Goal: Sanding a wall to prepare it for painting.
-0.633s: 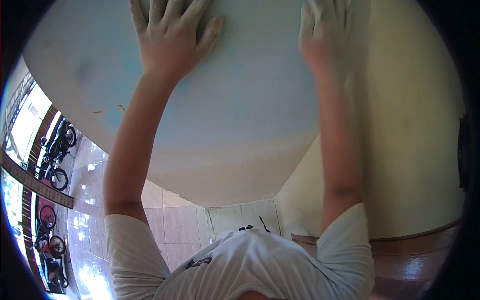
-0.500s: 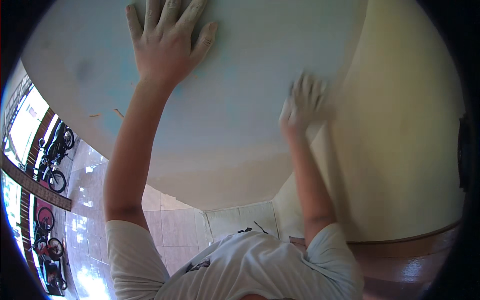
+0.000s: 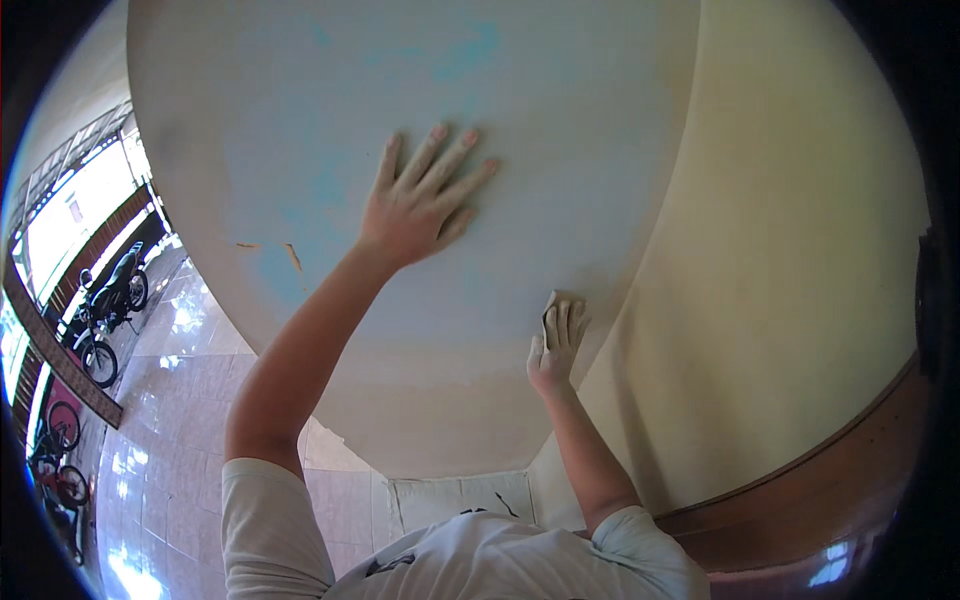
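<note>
A large, pale wall panel [image 3: 300,90] with bluish patches and two small tan marks fills the upper middle. My left hand [image 3: 425,195], dusted whitish, lies spread on it near the centre, fingers apart, holding nothing. Lower down on the right, near the junction with a cream wall [image 3: 780,250], my right hand [image 3: 566,350] is coated in pale dust and presses a small folded sheet [image 3: 554,305] against the panel, fingers together over it; how much of the sheet is under them is hidden.
Shiny tiles [image 3: 150,460] cover the floor at lower left. A motorbike [image 3: 115,295] and a bicycle [image 3: 65,470] stand beyond a speckled beam [image 3: 60,355] at far left, by bright openings. A wooden band [image 3: 800,480] runs below the cream wall.
My left hand has come down and rightward in the picture. My right hand has moved well down and left along the panel. The view has shifted, showing more panel above my hands.
</note>
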Available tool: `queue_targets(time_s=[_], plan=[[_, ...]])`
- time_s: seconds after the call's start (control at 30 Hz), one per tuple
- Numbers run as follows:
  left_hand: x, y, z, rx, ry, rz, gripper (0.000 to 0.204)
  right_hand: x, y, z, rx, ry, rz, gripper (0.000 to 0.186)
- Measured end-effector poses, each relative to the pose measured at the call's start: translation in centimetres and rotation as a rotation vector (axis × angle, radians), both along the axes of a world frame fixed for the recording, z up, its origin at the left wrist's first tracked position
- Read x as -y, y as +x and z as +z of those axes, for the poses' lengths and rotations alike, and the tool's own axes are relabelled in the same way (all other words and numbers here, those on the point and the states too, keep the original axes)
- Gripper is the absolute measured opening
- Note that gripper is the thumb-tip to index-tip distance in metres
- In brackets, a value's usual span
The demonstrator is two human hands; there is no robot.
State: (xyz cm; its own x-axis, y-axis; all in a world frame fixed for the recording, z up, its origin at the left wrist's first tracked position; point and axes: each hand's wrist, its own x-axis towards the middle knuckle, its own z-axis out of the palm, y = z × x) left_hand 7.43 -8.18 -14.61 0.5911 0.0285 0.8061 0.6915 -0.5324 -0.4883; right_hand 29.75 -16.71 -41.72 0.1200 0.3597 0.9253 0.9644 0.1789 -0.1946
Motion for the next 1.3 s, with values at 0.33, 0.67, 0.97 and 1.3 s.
queue_targets(time_s=[0.33, 0.67, 0.97, 1.3], plan=[[-2.5, -7.2, 9.7, 0.119, 0.135, 0.091, 0.059, -3.7, 3.5, 18.5, 0.222, 0.358, -0.002, 0.052], [-5.2, -15.1, 15.5, 0.337, 0.276, 0.105, 0.058, -6.1, 0.4, 38.6, 0.101, 0.372, -0.402, 0.052], [-6.7, -16.4, 17.3, 0.421, 0.336, 0.095, 0.055, -7.5, 5.6, 49.2, 0.086, 0.549, -0.329, 0.051], [-6.3, -16.6, 17.0, 0.432, 0.374, 0.020, 0.055, -6.4, 2.0, 50.6, 0.654, 0.487, -0.267, 0.049]])
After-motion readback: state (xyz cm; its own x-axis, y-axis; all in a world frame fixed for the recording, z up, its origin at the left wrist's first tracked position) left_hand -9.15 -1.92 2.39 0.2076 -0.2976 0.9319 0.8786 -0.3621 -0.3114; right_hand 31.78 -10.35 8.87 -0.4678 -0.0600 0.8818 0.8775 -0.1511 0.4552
